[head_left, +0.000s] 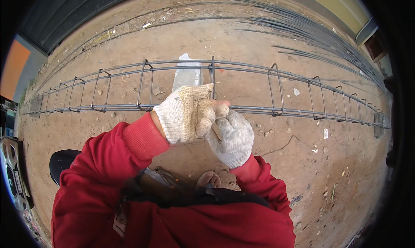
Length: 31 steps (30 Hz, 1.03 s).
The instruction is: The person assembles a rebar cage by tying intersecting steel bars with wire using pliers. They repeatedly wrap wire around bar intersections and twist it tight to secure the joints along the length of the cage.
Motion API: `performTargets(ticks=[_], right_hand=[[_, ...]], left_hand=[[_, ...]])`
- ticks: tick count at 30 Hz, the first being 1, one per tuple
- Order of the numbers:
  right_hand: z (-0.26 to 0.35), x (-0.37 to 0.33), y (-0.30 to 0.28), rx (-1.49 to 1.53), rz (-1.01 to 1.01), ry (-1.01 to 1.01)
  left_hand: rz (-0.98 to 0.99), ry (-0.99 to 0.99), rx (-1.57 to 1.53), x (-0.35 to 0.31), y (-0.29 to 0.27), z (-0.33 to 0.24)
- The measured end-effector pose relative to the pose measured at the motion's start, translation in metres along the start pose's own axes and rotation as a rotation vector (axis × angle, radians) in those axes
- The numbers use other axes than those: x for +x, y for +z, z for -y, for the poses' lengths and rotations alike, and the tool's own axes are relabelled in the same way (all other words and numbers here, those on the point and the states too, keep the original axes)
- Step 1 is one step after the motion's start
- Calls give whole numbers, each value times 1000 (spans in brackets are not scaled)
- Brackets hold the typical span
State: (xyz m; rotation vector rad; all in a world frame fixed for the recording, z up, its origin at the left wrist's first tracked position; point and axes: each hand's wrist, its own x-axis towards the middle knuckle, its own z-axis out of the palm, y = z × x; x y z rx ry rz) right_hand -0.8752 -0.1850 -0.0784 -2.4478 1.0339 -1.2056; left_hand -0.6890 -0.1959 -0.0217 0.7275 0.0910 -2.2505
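Note:
A long rebar cage [298, 114] with square stirrups spans the view from left to right in front of me. My left hand [183, 114], in a cream knitted glove, reaches over the near bars with its fingers curled. Close against its fingertips is my right hand [233, 137], in a greyish-white glove, also with bent fingers. The two meet at the near bars, just below a stirrup [212, 77]. Bare fingertips show between the gloves. Whatever they pinch is hidden or too small to make out.
Beyond the cage's middle lies a pale block [189, 77]. Many loose steel bars [298, 27] are stacked at the far right. A thin wire [283, 148] curves over the dirt ground [311, 179], among small stones. A vehicle front [15, 174] stands at the left edge.

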Motion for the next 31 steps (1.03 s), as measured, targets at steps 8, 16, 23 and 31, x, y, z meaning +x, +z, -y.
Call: performTargets(ticks=[8,16,23,31], right_hand=[[-13,23,-35,233,-15,138],[-20,90,-45,623,707,277],[-31,100,-21,511,592,247],[-54,79,-27,565,523,124]], left_hand=[[38,109,325,-7,-86,50],[601,205,15,55,-79,63],[327,306,120,48,-78,64],[263,446,376,39,-82,49]])
